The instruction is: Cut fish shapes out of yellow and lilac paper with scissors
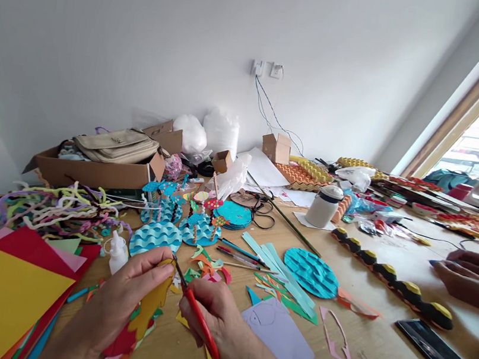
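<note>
My left hand (131, 286) is closed on a yellow paper piece (153, 304), pinching its top edge between thumb and fingers. Red-handled scissors (200, 320) are in my right hand (217, 314), with the dark blades pointing up and left toward the top of the yellow paper. Whether the blades touch the paper is hard to tell. Red and pink paper cutouts (121, 342) lie below my left hand. A purple sheet with pencil lines (277, 335) lies right of my right hand. Colourful paper scraps (208, 265) are spread beyond the scissors.
Coloured sheets (0, 300) and pipe cleaners (58, 212) lie at left, near a white glue bottle (117, 252). Blue discs with fish (198, 227) stand mid-table. A white jar (324, 207), egg-carton strip (387, 273) and black phone (438, 356) are rightward. Another person's hands (472, 277) are at far right.
</note>
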Demonstrator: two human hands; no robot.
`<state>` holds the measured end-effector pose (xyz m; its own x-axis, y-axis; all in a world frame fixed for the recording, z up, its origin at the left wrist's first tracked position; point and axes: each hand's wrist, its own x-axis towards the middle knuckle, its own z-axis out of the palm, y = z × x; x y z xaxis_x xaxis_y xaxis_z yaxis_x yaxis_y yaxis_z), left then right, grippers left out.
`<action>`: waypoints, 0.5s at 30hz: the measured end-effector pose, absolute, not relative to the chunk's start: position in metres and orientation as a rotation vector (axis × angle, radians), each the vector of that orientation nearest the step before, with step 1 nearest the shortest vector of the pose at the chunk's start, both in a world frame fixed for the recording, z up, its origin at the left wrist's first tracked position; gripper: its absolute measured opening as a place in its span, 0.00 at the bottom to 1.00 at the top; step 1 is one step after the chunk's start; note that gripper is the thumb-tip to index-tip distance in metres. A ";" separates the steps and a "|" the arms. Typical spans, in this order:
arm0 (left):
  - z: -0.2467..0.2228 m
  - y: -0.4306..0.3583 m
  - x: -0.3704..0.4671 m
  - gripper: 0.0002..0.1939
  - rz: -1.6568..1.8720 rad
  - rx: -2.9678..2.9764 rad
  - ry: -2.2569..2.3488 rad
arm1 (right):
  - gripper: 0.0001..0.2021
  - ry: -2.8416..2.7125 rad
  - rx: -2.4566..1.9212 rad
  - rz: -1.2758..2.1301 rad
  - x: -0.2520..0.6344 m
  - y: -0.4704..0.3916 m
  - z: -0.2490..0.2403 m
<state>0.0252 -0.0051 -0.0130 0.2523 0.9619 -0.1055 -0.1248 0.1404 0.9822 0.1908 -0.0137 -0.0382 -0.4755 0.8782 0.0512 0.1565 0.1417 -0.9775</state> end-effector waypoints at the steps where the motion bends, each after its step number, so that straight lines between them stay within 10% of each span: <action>1: -0.012 -0.005 0.025 0.08 1.001 1.121 0.975 | 0.13 -1.762 -0.996 1.371 0.191 -0.014 -0.038; 15: -0.002 -0.010 0.027 0.08 1.078 1.142 1.140 | 0.12 -1.808 -0.951 1.454 0.194 -0.013 -0.035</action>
<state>0.0270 -0.0099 -0.0021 0.1099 0.9886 -0.1028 -0.0472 0.1085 0.9930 0.1937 -0.0126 -0.0351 -0.5459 0.8373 0.0302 0.1505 0.1334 -0.9796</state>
